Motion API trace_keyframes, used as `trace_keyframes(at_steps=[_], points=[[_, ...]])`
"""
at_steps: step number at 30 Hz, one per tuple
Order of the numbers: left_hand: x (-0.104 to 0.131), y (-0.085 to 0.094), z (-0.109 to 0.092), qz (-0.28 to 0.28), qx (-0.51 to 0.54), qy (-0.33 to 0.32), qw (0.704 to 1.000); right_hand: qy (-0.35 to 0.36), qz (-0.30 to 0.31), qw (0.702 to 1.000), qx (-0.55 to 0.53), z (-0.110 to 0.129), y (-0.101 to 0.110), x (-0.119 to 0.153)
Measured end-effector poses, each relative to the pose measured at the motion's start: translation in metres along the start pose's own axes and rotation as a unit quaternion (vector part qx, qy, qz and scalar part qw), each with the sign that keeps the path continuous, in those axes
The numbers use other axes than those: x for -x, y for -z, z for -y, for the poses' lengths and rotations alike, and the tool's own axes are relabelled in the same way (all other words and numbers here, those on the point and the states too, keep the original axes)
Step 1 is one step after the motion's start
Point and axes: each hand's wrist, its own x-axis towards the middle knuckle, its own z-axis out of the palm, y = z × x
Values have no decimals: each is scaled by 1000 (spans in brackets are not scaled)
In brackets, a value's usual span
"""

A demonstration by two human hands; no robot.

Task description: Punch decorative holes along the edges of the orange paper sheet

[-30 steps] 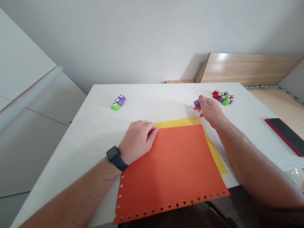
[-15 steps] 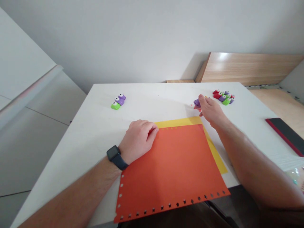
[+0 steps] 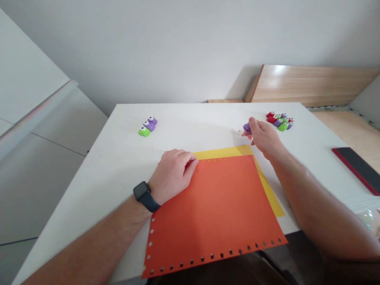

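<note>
My right hand (image 3: 264, 136) is closed around a purple paper punch (image 3: 247, 127), tilted above the table, and small red-orange paper bits (image 3: 247, 135) lie below it. An orange paper sheet (image 3: 219, 198), with star-shaped holes along its bottom edge and holes down its left side, overhangs the table's front edge. On its upper left corner rests my left hand (image 3: 175, 172), fingers curled and thumb pressed against the index finger, gripping the paper there. Faint punched marks also show along the sheet's top edge. Beneath it a yellow sheet (image 3: 225, 151) sticks out at the top and right.
Three paper punches (image 3: 148, 126), one green and two purple, stand at the far left of the white table (image 3: 89, 174). Several red, green and purple punches (image 3: 280, 120) cluster at the back right. A dark notebook-like object with a red edge (image 3: 356, 168) lies at the right.
My right hand with the purple punch has shifted very slightly to the right, and more of the paper bits show below it. My left hand and the sheets look unmoved.
</note>
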Motion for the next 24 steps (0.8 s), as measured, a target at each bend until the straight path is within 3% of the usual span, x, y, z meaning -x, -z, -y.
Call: trace_keyframes(at_steps=[15, 24], points=[[-1, 1, -1, 4, 0, 3, 1000, 12, -22, 997, 66, 2, 2, 0], [-1, 1, 0, 6, 1, 3, 1000, 17, -8, 1000, 16, 3, 0, 0]])
